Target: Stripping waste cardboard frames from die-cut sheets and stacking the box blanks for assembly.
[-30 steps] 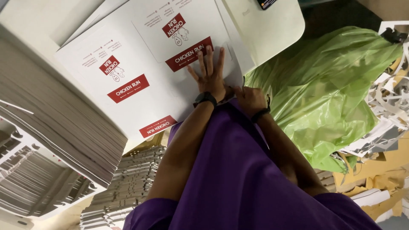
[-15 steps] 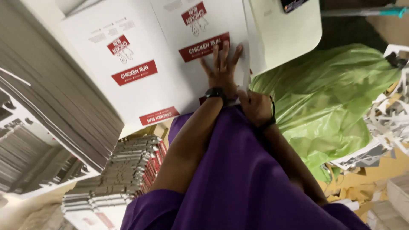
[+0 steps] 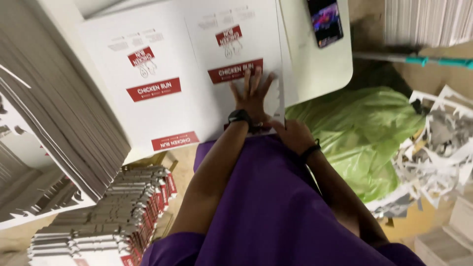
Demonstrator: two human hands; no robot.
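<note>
A white die-cut cardboard sheet (image 3: 197,103) with red printed labels lies flat on a white table (image 3: 320,64). My left hand (image 3: 251,96), with a black watch on the wrist, presses flat on the sheet's near right part, fingers spread. My right hand (image 3: 294,135), wearing a black wristband, is at the sheet's near right corner by the table edge. It seems to grip that edge, but its fingers are partly hidden. A purple garment (image 3: 276,212) fills the foreground.
A phone (image 3: 325,19) lies on the table's far right. A tall pile of flat sheets (image 3: 59,113) leans at left, with folded box blanks (image 3: 108,216) stacked below. To the right are a green plastic bag (image 3: 359,133), cardboard scraps (image 3: 438,148) and a teal-handled pole (image 3: 433,60).
The view has shifted, so the phone and the pole now show. My left hand stays flat on the sheet and my right hand stays at its near corner.
</note>
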